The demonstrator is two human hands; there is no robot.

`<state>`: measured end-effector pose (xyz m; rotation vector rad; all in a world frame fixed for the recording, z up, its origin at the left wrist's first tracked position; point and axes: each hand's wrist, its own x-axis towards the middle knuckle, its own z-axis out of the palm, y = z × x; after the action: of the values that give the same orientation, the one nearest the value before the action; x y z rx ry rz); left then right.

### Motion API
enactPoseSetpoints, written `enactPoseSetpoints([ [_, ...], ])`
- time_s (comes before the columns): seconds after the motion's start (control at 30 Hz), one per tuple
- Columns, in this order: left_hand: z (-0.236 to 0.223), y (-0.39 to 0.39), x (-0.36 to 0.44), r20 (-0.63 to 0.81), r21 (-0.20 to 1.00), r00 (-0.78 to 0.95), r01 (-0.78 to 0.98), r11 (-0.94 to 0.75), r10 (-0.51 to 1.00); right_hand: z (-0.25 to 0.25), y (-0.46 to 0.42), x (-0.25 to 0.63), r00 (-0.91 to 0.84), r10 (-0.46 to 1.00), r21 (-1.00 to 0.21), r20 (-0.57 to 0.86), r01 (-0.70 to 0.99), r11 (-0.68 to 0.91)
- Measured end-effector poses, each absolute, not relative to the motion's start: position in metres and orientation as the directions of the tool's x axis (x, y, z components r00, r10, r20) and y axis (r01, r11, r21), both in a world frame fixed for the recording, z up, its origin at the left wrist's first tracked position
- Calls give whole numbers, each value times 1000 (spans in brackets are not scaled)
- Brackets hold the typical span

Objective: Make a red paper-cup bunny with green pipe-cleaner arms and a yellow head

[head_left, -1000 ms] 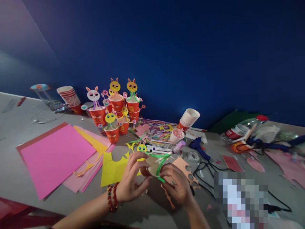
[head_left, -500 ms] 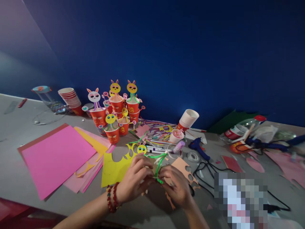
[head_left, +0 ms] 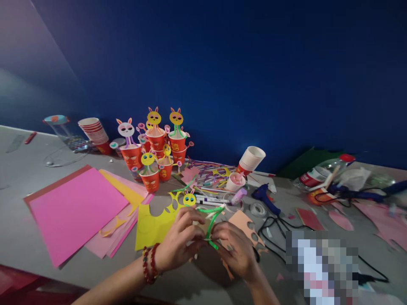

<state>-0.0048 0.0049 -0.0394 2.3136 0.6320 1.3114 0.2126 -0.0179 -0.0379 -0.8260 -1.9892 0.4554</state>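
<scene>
Near the table's front edge, my left hand and my right hand come close together, fingers curled in. Between them is a bent green pipe cleaner, pinched by both hands. A white strand lies beside its upper bend. The pipe cleaner's lower end pokes out under my fingertips; the parts behind the fingers are hidden. Just beyond my left hand lies a yellow rabbit face cut from paper. A yellow sheet with cut-outs lies next to my left wrist, and a peach sheet with round holes lies by my right hand.
Red cups with rabbit figures stand at the back. Pink paper covers the left side. Pipe cleaners and markers lie beyond my hands. A blue glue gun with black cable, tape roll and bottle are on the right.
Both hands stay almost in place. The lower end of the green pipe cleaner has tipped slightly downward.
</scene>
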Motion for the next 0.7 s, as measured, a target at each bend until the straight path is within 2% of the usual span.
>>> enactPoseSetpoints([
  [0.4, -43, 5, -5, 709, 524, 441, 192, -830, 550, -35, -20, 213, -392, 690, -581, 608, 373, 723],
  [0.57, -52, 6, -6, 760, 497, 345, 237, -835, 551, -27, -24, 209, -375, 691, -552, 618, 418, 721],
  [0.7, -56, 8, -6, 764, 536, 254, 264, -802, 594, -22, -32, 201, -317, 692, -500, 648, 508, 701],
])
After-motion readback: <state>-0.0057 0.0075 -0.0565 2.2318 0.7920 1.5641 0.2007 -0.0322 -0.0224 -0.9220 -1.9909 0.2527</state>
